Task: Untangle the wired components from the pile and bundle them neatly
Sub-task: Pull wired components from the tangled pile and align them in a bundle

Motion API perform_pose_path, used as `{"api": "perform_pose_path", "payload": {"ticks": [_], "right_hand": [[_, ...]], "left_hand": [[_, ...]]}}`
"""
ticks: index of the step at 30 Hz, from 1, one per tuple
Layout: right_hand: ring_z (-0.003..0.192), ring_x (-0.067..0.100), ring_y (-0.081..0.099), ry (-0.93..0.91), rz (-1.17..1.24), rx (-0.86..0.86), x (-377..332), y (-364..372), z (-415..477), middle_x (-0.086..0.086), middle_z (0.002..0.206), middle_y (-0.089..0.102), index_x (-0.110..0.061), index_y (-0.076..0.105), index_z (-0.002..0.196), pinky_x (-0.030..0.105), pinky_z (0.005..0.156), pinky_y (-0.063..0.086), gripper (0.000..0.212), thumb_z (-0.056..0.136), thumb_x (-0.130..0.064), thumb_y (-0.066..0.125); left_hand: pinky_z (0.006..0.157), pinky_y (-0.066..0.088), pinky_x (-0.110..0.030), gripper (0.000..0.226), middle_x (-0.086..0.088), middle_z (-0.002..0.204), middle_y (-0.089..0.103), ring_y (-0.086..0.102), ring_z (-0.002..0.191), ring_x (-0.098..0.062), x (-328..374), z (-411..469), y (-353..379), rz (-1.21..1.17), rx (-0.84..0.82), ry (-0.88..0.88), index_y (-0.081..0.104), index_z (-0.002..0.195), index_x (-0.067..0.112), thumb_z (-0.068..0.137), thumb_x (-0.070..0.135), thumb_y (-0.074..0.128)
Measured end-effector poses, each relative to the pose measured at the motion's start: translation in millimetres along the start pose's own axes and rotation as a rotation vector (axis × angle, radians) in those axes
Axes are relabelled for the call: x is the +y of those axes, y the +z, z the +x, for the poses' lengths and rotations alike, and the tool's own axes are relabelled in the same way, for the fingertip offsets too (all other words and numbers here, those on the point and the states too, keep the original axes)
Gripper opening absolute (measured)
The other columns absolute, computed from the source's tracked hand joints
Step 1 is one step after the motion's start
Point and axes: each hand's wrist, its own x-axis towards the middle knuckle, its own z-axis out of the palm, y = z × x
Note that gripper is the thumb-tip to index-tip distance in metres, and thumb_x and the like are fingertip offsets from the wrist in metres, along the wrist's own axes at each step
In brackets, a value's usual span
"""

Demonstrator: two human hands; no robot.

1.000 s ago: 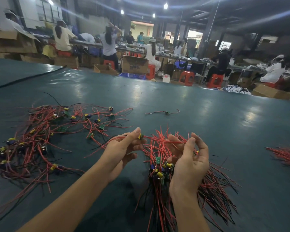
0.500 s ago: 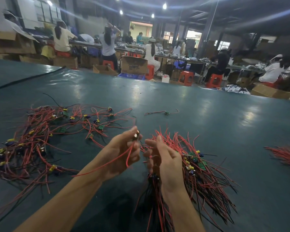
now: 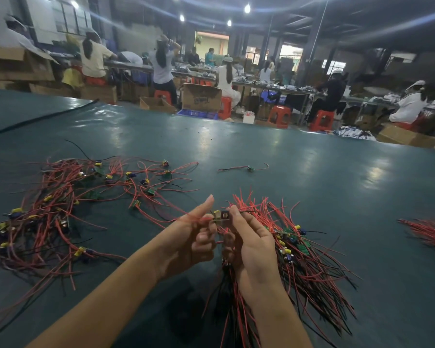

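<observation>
My left hand point(image 3: 191, 243) and right hand point(image 3: 253, 249) meet just above the green table point(image 3: 312, 187), both pinching one small board point(image 3: 221, 217) between their fingertips. My left thumb sticks up, the other fingers are curled, and a red wire point(image 3: 176, 209) from the board runs across that hand and off to the left, towards the pile point(image 3: 60, 204). The pile lies spread on the table to my left, a loose tangle of red and black wires with little yellow and green parts. The bundle point(image 3: 304, 262) fans out from under my right hand, its wire ends pointing away and down to my right. I cannot tell whether my lower right fingers grip it. One stray wired piece point(image 3: 249, 168) lies alone farther out, and another red heap point(image 3: 430, 232) sits at the right edge.
</observation>
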Motion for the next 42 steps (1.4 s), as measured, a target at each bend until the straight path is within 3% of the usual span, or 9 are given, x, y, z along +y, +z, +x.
{"api": "perform_pose_path", "payload": {"ticks": [5, 8, 11, 15, 19, 23, 29, 37, 42], "right_hand": [[0.043, 0.007, 0.049, -0.068, 0.039, 0.055, -1.5, 2.4, -1.8, 0.004, 0.061, 0.064, -0.009, 0.073, 0.080, 0.018, 0.038, 0.036, 0.019, 0.072, -0.026, 0.072], [0.049, 0.009, 0.055, -0.144, -0.062, 0.088, -0.1, 2.9, -2.2, 0.008, 0.067, 0.069, -0.012, 0.076, 0.079, 0.019, 0.044, 0.043, 0.010, 0.082, -0.020, 0.072], [0.061, 0.009, 0.064, -0.268, -0.199, 0.092, 2.5, 3.4, -2.9, 0.005, 0.074, 0.074, -0.016, 0.076, 0.073, 0.019, 0.055, 0.048, 0.017, 0.089, -0.017, 0.070], [0.064, 0.009, 0.066, -0.352, -0.289, 0.042, 5.8, 6.3, -5.5, 0.003, 0.073, 0.074, -0.020, 0.077, 0.073, 0.020, 0.060, 0.053, 0.018, 0.089, -0.016, 0.069], [0.073, 0.010, 0.070, -0.341, -0.301, 0.043, 7.4, 6.4, -5.6, 0.001, 0.078, 0.075, -0.029, 0.078, 0.077, 0.024, 0.065, 0.055, 0.022, 0.091, -0.017, 0.067], [0.070, 0.011, 0.068, -0.255, -0.224, 0.090, 9.3, 7.9, -5.3, 0.001, 0.077, 0.074, -0.025, 0.076, 0.074, 0.023, 0.056, 0.052, 0.021, 0.091, -0.017, 0.067], [0.051, 0.007, 0.061, -0.087, 0.000, 0.231, -0.3, 4.7, 1.4, 0.003, 0.084, 0.077, -0.015, 0.070, 0.079, 0.018, 0.040, 0.041, 0.014, 0.092, -0.015, 0.065], [0.040, 0.003, 0.045, -0.148, 0.135, 0.451, -14.7, -14.2, 9.8, 0.006, 0.081, 0.076, -0.012, 0.067, 0.079, 0.014, 0.034, 0.033, 0.015, 0.093, -0.011, 0.064], [0.035, 0.004, 0.033, -0.151, 0.224, 0.420, -14.1, -10.7, 9.3, 0.007, 0.075, 0.075, -0.011, 0.065, 0.080, 0.015, 0.033, 0.028, 0.016, 0.096, -0.013, 0.061]], "left_hand": [[0.041, 0.028, -0.018, 0.031, -0.003, 0.058, 0.045, 0.039, 0.047, -0.013, -19.7, 10.0, 0.6, 0.173, 0.091, 0.172, 0.059, 0.062, 0.019, 0.091, 0.028, 0.056], [0.042, 0.030, -0.019, 0.029, -0.005, 0.056, 0.050, 0.043, 0.045, -0.014, -21.1, 6.6, -2.6, 0.247, 0.051, 0.314, 0.061, 0.056, 0.022, 0.085, 0.018, 0.062], [0.044, 0.033, -0.021, 0.018, -0.006, 0.053, 0.051, 0.045, 0.046, -0.015, -14.5, 2.4, -2.9, 0.329, 0.006, 0.429, 0.062, 0.059, 0.021, 0.073, 0.031, 0.065], [0.043, 0.035, -0.022, 0.051, -0.005, 0.049, 0.049, 0.045, 0.048, -0.021, -15.0, 5.5, -1.8, 0.365, 0.153, 0.527, 0.059, 0.064, 0.006, 0.073, 0.057, 0.063], [0.044, 0.036, -0.022, 0.037, -0.004, 0.048, 0.047, 0.043, 0.045, -0.019, -13.0, 2.8, 1.9, 0.390, 0.187, 0.606, 0.053, 0.050, 0.018, 0.070, 0.046, 0.067], [0.042, 0.035, -0.020, 0.032, -0.002, 0.041, 0.043, 0.042, 0.039, -0.013, -14.3, 3.9, 6.5, 0.364, 0.263, 0.655, 0.051, 0.043, 0.019, 0.072, 0.024, 0.063], [0.041, 0.031, -0.022, 0.034, -0.004, 0.042, 0.039, 0.035, 0.038, -0.015, -14.9, 4.3, 9.3, 0.364, 0.329, 0.700, 0.047, 0.040, 0.019, 0.071, 0.020, 0.062], [0.041, 0.033, -0.019, 0.036, -0.004, 0.041, 0.035, 0.033, 0.036, -0.015, -13.0, 0.5, 12.1, 0.369, 0.284, 0.712, 0.043, 0.039, 0.021, 0.070, 0.016, 0.061], [0.040, 0.028, -0.021, 0.035, -0.001, 0.043, 0.033, 0.031, 0.036, -0.014, -9.9, -1.6, 13.3, 0.259, 0.274, 0.684, 0.046, 0.036, 0.020, 0.069, 0.012, 0.056]]}}
